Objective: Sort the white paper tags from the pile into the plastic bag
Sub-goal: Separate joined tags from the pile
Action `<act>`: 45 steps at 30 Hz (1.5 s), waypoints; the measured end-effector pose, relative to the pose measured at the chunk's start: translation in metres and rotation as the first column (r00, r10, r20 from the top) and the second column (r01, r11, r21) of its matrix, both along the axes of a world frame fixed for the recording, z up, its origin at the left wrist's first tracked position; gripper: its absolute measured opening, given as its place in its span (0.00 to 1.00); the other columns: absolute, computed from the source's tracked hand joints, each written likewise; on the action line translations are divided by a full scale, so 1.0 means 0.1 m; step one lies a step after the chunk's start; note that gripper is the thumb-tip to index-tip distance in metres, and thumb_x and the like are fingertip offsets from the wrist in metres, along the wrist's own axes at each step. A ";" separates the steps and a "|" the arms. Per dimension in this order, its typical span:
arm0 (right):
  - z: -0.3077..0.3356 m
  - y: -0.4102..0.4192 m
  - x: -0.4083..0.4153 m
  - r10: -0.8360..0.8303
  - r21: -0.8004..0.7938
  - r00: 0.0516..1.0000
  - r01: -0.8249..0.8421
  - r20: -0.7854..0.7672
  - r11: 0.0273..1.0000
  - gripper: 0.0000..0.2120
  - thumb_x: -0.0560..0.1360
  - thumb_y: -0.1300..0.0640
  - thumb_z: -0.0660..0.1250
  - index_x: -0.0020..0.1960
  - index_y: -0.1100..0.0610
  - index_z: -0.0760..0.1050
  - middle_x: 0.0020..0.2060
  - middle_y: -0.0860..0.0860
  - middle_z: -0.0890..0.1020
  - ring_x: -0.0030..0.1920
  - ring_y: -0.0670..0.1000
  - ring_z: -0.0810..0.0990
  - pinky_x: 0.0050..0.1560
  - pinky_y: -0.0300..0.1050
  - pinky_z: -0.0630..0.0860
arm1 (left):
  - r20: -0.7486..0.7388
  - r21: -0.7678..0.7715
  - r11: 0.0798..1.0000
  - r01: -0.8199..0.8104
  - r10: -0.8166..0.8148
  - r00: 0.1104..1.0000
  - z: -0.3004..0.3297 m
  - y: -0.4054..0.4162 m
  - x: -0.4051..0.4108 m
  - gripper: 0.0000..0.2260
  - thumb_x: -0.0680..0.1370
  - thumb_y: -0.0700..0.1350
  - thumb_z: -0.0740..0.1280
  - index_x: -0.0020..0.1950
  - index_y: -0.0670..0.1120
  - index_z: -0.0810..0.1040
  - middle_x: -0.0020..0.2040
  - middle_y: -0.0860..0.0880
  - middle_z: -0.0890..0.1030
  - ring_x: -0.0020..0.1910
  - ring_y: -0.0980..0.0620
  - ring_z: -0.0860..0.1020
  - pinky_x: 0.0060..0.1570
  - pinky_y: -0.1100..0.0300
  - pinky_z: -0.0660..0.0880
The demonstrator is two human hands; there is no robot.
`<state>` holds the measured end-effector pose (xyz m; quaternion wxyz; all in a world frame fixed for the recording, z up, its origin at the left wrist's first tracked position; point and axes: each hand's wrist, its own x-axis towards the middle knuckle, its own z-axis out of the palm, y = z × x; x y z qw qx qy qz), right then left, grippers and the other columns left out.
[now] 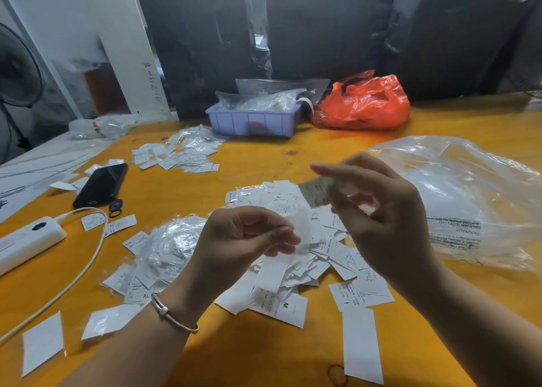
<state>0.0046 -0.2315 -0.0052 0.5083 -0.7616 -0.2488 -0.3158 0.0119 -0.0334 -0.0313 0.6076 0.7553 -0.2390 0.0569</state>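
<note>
White paper tags [281,257] mid-sort above the pile: left hand [246,234] and right hand [378,210] each pinch one tag; next, carry both right to plastic bag [469,199].

Single view, head-worn, wide-angle. The camera is looking forward and down from above the near edge of the bench [381,117], sitting close over both forearms, which are entering from the bottom corners. It is facing the far side, where dark wrapped bundles [322,35] are closing off the background. The pile of tags [293,269] is lying near centre frame, the clear plastic bag [469,196] at right, a phone [101,184] at left. Edges are bending with lens distortion.
</note>
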 end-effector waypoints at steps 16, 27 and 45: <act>-0.18 -0.04 0.14 0.125 0.174 0.948 -0.076 -0.292 0.982 0.05 0.70 0.68 0.73 0.44 0.60 0.84 0.28 0.45 0.82 0.21 0.47 0.76 0.23 0.33 0.68 | -0.009 -0.031 0.998 -0.051 0.051 0.999 -0.02 0.01 0.05 0.09 0.68 0.45 0.76 0.43 0.40 0.84 0.40 0.44 0.86 0.41 0.48 0.84 0.40 0.61 0.79; -0.10 -0.01 0.13 0.305 0.124 0.829 -0.281 -0.469 0.952 0.09 0.75 0.67 0.66 0.47 0.59 0.84 0.42 0.50 0.82 0.39 0.47 0.80 0.39 0.39 0.76 | -0.044 -0.097 0.995 -0.039 0.034 0.998 -0.03 0.05 0.08 0.05 0.68 0.44 0.77 0.40 0.45 0.84 0.35 0.48 0.82 0.33 0.53 0.78 0.35 0.63 0.76; -0.10 -0.01 0.12 0.268 0.028 0.878 -0.280 -0.396 0.960 0.02 0.71 0.63 0.73 0.43 0.61 0.84 0.40 0.53 0.84 0.43 0.54 0.83 0.47 0.60 0.78 | 0.090 0.001 1.000 -0.031 0.031 0.995 0.02 0.03 0.01 0.07 0.70 0.40 0.75 0.45 0.40 0.86 0.39 0.47 0.87 0.36 0.49 0.85 0.36 0.66 0.78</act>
